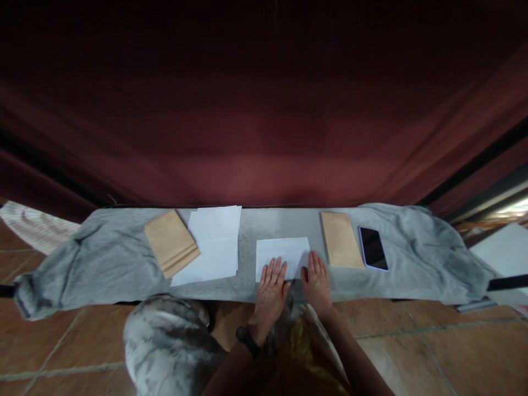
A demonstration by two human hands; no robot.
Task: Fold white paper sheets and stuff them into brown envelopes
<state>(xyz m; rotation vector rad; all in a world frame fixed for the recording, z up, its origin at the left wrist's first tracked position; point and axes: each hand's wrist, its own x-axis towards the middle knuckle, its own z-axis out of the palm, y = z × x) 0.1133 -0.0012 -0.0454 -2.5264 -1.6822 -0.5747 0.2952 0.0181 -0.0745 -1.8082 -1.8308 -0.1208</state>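
Observation:
A white sheet of paper (282,248), apparently folded, lies flat on the grey cloth in front of me. My left hand (272,280) rests palm down on its lower left part, fingers stretched out. At its lower right corner lies my right hand (317,278), flat and with the fingers close together, the thumb near the paper's edge. A brown envelope (341,240) is just beyond my right hand. To the left are several white sheets (218,242), and brown envelopes (169,239) in a fanned stack partly overlap them.
A phone (373,248) with a light purple edge lies right of the single envelope. The grey cloth (111,258) covers a narrow bench-like surface. Behind it rises a dark red panel (264,176). Tiled floor (396,352) shows below, with my leg (165,346) at the left.

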